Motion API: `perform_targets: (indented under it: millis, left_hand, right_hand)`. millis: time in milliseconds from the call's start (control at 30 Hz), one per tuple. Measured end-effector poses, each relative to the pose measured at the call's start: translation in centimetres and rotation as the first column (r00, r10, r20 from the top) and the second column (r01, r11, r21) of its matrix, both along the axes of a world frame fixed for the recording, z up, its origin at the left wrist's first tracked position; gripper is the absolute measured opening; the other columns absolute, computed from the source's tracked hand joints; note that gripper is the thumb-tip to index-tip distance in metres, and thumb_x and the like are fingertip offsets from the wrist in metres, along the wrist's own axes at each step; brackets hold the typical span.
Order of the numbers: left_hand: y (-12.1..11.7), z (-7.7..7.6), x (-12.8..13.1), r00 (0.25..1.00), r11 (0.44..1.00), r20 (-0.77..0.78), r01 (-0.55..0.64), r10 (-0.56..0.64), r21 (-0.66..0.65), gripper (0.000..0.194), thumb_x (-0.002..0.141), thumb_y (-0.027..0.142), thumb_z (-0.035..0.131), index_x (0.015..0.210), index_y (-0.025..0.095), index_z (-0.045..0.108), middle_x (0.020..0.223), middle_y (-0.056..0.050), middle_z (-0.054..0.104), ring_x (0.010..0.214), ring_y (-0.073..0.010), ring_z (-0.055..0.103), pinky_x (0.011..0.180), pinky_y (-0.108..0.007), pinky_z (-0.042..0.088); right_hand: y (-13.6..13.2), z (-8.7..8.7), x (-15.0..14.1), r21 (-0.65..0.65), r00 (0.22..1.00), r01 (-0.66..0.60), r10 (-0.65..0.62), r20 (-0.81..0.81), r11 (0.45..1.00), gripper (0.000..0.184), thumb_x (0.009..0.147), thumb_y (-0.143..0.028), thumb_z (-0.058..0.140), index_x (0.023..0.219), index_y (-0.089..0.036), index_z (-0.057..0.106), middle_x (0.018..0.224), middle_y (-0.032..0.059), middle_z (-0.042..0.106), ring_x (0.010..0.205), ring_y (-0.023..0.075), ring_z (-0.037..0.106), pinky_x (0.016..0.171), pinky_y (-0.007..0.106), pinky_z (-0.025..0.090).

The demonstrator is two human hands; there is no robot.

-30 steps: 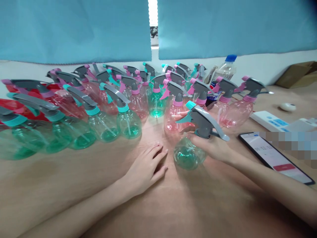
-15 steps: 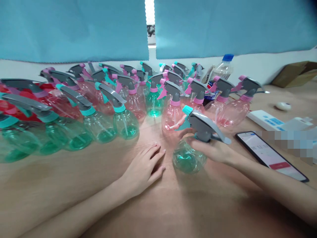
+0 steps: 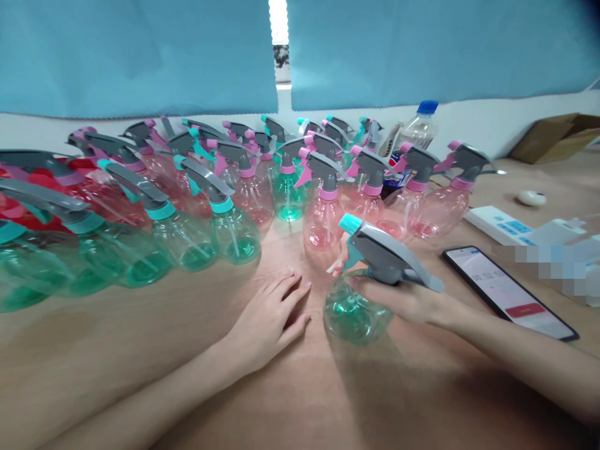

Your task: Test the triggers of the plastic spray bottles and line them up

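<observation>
My right hand (image 3: 398, 300) is closed around the neck of a clear green spray bottle (image 3: 359, 312) with a grey and teal trigger head, its nozzle pointing up and left. Part of my fingers is hidden behind the bottle. My left hand (image 3: 269, 319) lies flat on the table (image 3: 290, 400), palm down with fingers stretched out, holding nothing, a little left of that bottle. Just beyond the held bottle stands a pink spray bottle (image 3: 323, 222). Beyond my left fingers stands a green spray bottle (image 3: 235, 234), at the end of a row of similar ones.
Several more pink and green spray bottles crowd the back and left. A phone (image 3: 510, 290) lies at the right, near a white power strip (image 3: 499, 225) and a white mouse-like object (image 3: 531, 198). Behind are a blue-capped bottle (image 3: 419, 131) and a cardboard box (image 3: 550, 137).
My right hand has brought the green spray bottle slightly nearer to me, away from the pink one. My left hand stays flat. The whole view has shifted a little.
</observation>
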State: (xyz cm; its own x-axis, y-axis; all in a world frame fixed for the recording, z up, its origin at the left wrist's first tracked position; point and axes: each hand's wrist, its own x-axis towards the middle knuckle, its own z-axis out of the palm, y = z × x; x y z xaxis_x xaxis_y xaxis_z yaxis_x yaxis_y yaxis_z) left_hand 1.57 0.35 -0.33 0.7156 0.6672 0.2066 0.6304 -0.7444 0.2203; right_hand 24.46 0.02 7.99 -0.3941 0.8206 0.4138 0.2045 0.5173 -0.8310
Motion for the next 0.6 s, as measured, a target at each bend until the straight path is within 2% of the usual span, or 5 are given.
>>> perform_targets:
  millis: [133,200,300,467,600]
  left_hand:
    - [0.0,0.2,0.1,1.000,1.000,-0.003,-0.005,0.004,-0.006,0.040,0.096,0.032,0.048,0.131,0.014,0.052,0.138,-0.017,0.051,0.132,-0.0313,0.043,0.107,-0.051,0.037]
    - [-0.1,0.2,0.1,1.000,1.000,-0.010,-0.006,0.006,-0.005,0.040,0.096,0.033,0.048,0.131,0.014,0.052,0.139,-0.017,0.051,0.132,-0.0311,0.043,0.107,-0.051,0.038]
    - [-0.1,0.1,0.1,1.000,1.000,-0.020,-0.009,0.009,-0.003,0.042,0.096,0.033,0.049,0.133,0.014,0.051,0.139,-0.017,0.050,0.132,-0.0311,0.042,0.107,-0.051,0.038]
    - [-0.1,0.1,0.1,1.000,1.000,-0.023,-0.013,0.013,-0.012,0.043,0.096,0.032,0.049,0.133,0.012,0.051,0.140,-0.017,0.050,0.133,-0.0314,0.041,0.108,-0.050,0.037]
    - [-0.1,0.1,0.0,0.999,1.000,-0.030,-0.013,0.013,-0.019,0.043,0.096,0.032,0.048,0.135,0.013,0.050,0.141,-0.017,0.048,0.134,-0.0307,0.039,0.108,-0.050,0.036]
  right_hand:
    - [0.1,-0.2,0.0,-0.064,0.999,-0.035,0.034,-0.028,0.997,0.031,0.067,-0.008,0.048,0.091,-0.026,0.058,0.096,0.0012,0.066,0.075,0.0142,0.066,0.070,0.027,0.059]
    - [0.0,-0.3,0.0,-0.112,0.999,-0.030,0.026,-0.034,0.993,0.042,0.068,-0.008,0.049,0.104,-0.027,0.059,0.108,0.0022,0.067,0.080,0.0158,0.069,0.072,0.029,0.060]
    - [0.0,-0.5,-0.1,-0.107,0.998,-0.020,0.014,-0.059,0.994,0.052,0.070,-0.007,0.050,0.117,-0.028,0.057,0.119,0.0032,0.065,0.095,0.0191,0.069,0.079,0.033,0.060]
    - [0.0,-1.1,-0.2,-0.081,0.995,-0.032,0.024,-0.098,0.996,0.056,0.072,-0.002,0.050,0.120,-0.029,0.057,0.124,0.0014,0.064,0.109,0.0190,0.065,0.091,0.036,0.057]
    - [0.1,-1.5,-0.1,-0.110,0.991,-0.055,0.040,-0.131,0.992,0.057,0.071,-0.001,0.050,0.122,-0.027,0.055,0.131,0.0031,0.059,0.111,0.0186,0.064,0.091,0.034,0.057]
